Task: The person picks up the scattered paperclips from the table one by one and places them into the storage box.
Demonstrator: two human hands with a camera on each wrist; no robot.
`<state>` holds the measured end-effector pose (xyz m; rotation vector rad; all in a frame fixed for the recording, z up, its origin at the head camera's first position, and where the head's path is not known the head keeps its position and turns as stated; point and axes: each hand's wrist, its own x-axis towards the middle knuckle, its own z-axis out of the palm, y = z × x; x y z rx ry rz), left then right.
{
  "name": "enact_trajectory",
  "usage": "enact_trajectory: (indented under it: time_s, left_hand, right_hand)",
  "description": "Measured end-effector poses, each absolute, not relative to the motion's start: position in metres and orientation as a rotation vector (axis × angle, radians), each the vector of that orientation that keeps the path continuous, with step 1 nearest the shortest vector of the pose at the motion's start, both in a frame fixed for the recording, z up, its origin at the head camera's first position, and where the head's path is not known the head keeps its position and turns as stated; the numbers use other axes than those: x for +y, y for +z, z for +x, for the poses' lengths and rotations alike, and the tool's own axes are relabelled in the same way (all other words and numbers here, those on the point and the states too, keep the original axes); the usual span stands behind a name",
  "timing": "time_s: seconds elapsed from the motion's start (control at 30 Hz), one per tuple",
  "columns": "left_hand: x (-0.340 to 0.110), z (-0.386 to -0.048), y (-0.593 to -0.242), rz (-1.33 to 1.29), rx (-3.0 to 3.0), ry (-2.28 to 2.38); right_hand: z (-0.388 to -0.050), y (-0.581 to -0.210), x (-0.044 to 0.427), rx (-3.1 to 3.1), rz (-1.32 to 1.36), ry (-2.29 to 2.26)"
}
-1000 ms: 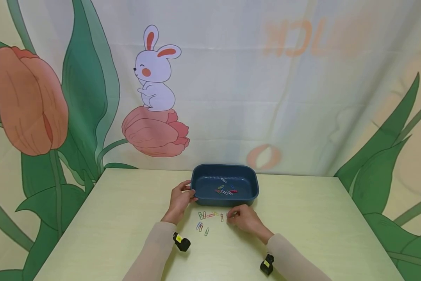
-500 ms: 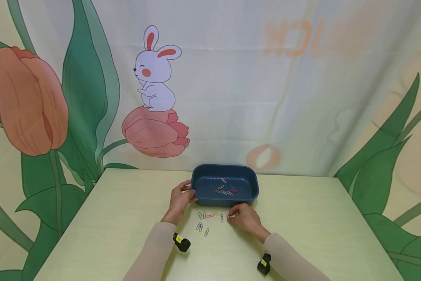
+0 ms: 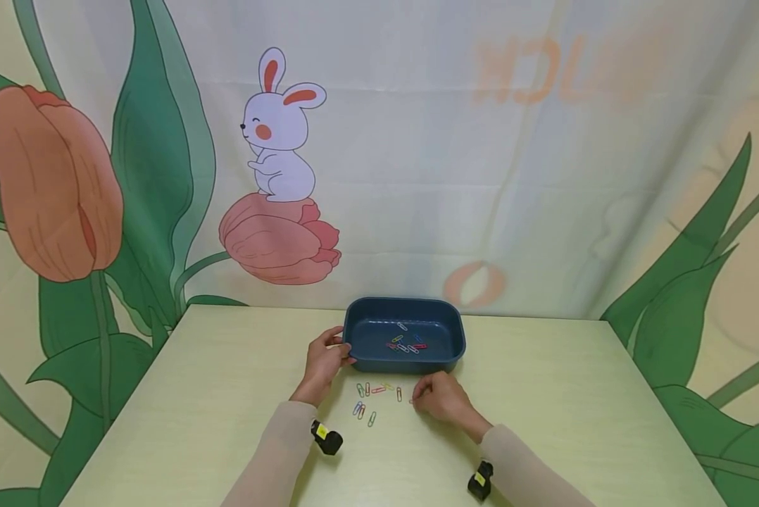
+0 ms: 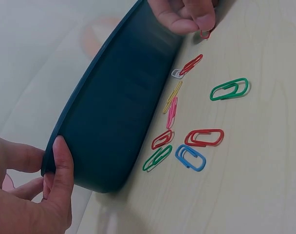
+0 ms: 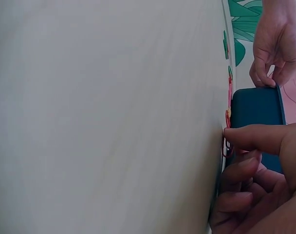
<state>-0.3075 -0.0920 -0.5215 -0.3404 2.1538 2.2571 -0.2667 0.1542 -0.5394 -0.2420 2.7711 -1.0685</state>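
My left hand (image 3: 324, 360) grips the left rim of a dark blue plastic bin (image 3: 405, 367); in the left wrist view its thumb (image 4: 63, 161) presses on the outer wall. Several coloured paper clips lie inside the bin. In front of the bin, my right hand (image 3: 444, 396) is low at the table, its fingertips pinching a red paper clip (image 4: 205, 34), most of which they hide. Loose on the table to its left are more clips, among them a green one (image 4: 229, 89), a blue one (image 4: 191, 157), a pink one (image 4: 172, 113) and a yellow one (image 4: 173, 97).
The pale wooden table (image 3: 227, 394) extends to both sides of the bin. Behind its back edge hangs a curtain (image 3: 405, 176) printed with a rabbit and tulips. A small black camera is strapped to each wrist.
My right hand has shifted slightly toward me, and the red paper clip at its fingertips has come along. The left hand and the bin have stayed in place.
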Motion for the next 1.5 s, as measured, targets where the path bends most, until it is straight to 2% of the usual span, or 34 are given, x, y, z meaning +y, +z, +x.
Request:
enact_trajectory:
  time_s: [0.23, 0.77, 1.07, 1.5]
  left_hand:
    - [-0.091, -0.307, -0.521, -0.343, 2.158, 2.256]
    - [-0.091, -0.306, -0.521, -0.363, 2.15, 2.247]
    - [-0.091, -0.306, -0.518, -0.352, 2.149, 2.248]
    - [-0.091, -0.307, -0.519, -0.352, 2.156, 2.246]
  right_hand:
    - [-0.264, -0.536, 0.159, 2.729, -0.298, -1.134]
    - [-0.27, -0.483, 0.163, 2.682, -0.201, -1.328]
    - [-0.29, -0.461, 0.162, 2.678, -0.122, -1.351]
    - [-0.33, -0.46, 0.158, 2.694, -0.075, -1.352]
